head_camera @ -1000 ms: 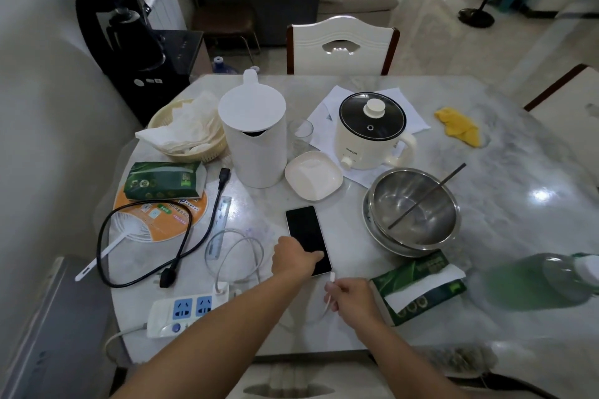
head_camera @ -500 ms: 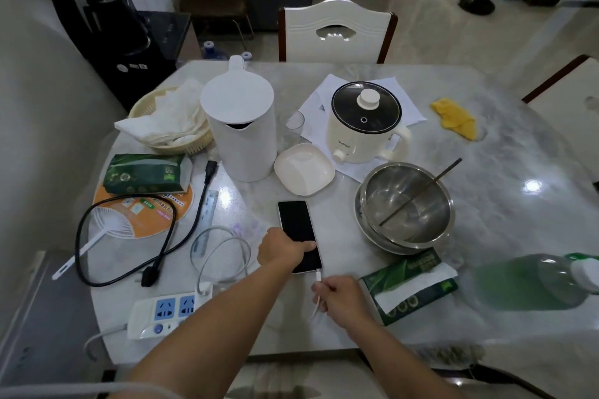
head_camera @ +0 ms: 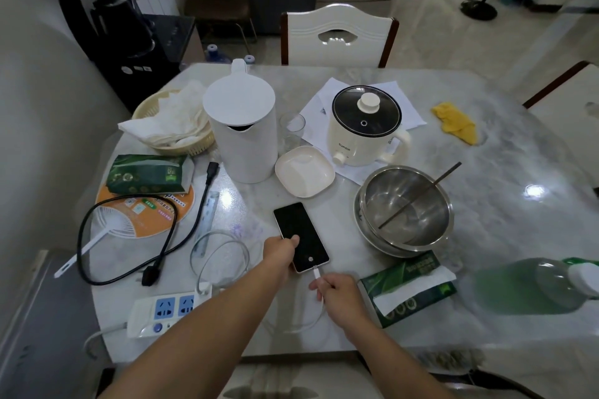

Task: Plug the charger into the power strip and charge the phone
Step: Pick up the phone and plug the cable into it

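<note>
Head cam: left hand (head_camera: pixel 279 249) pins phone (head_camera: pixel 300 236), right hand (head_camera: pixel 340 293) pinches cable plug (head_camera: pixel 317 273) (at port).

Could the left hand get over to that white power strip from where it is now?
Probably yes. The left hand steadies the phone, and the power strip lies at the near-left table edge beside that forearm; only loose white cable lies between them. It would have to release the phone first.

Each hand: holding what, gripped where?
Left hand steadies the black-screened phone by its lower left edge. Right hand pinches the white charging cable behind its connector.
</note>
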The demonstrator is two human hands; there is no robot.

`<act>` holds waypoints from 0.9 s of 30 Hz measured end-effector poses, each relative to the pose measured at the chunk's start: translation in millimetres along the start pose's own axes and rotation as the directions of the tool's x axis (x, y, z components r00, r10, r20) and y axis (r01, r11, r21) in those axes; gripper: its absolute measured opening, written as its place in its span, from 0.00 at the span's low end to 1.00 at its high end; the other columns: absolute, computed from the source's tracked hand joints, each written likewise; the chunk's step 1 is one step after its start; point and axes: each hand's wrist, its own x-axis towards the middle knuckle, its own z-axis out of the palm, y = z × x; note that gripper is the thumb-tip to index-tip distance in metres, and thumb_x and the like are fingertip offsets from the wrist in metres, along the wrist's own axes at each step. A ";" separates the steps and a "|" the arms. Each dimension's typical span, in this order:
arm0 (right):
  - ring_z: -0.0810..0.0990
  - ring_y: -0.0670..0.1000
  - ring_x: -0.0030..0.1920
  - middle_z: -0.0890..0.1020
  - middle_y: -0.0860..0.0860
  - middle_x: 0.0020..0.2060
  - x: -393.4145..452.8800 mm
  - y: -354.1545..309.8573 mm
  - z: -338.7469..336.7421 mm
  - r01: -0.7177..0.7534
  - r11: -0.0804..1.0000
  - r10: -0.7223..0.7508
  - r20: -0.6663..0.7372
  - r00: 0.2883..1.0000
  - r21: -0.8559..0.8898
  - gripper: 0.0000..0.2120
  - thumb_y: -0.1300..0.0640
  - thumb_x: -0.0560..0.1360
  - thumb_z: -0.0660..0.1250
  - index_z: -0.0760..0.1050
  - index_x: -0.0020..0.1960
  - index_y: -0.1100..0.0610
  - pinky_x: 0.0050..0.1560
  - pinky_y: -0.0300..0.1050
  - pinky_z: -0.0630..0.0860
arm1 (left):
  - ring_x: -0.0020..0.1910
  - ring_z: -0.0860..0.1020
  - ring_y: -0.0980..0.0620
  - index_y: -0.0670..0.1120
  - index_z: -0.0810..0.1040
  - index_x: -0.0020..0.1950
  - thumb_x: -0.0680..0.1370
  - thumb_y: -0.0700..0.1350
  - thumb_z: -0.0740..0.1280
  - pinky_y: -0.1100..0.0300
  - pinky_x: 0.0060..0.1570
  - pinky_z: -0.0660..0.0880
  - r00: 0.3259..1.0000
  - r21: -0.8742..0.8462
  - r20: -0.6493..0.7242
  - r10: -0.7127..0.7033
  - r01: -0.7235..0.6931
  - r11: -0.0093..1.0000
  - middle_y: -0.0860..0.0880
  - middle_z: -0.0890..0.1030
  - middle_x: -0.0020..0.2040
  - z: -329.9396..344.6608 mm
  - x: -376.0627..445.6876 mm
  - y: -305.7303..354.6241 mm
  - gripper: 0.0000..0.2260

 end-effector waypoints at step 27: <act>0.77 0.49 0.35 0.78 0.50 0.31 -1.8 -8.7 11.3 -0.125 0.992 0.125 0.015 0.992 0.013 0.13 0.63 0.75 0.61 0.84 0.40 0.58 0.39 0.43 0.73 | 0.36 0.80 0.48 0.38 0.78 0.58 0.80 0.39 0.65 0.57 0.32 0.75 0.999 0.029 0.023 0.036 -0.037 0.999 0.44 0.81 0.42 -7.8 0.5 0.1 0.08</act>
